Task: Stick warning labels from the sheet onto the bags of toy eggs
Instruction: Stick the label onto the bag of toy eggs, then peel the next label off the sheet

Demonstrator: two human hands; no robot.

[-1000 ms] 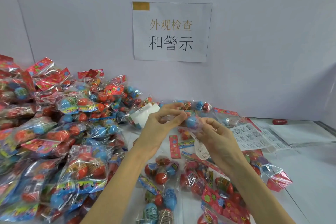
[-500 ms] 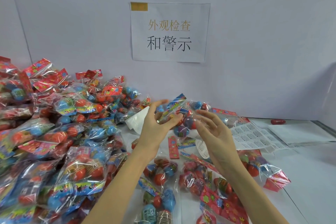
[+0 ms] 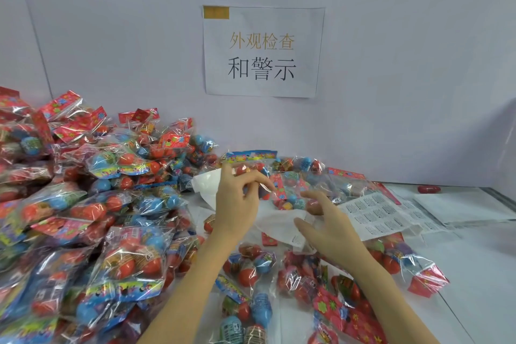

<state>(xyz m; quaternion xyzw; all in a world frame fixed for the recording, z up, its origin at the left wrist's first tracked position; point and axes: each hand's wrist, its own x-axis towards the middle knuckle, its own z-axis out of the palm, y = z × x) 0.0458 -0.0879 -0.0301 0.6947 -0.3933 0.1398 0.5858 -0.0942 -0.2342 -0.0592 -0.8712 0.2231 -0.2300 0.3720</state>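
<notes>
Turning in the centre of the frame, the held bag (image 3: 252, 166) of toy eggs now shows its blue header card uppermost, where half a second ago it sat tilted and lower. The left hand (image 3: 237, 204) pinches it between thumb and curled fingers; the right hand (image 3: 325, 227), which a second ago also gripped the bag, has let go and hovers lower right with fingers spread and relaxed, holding nothing that I can make out. It points toward the label sheet (image 3: 377, 213) lying just right of centre. My reading: the bag is being presented for its sticker, and peeling a label comes next. A large pile of bags (image 3: 83, 218) fills the left.
</notes>
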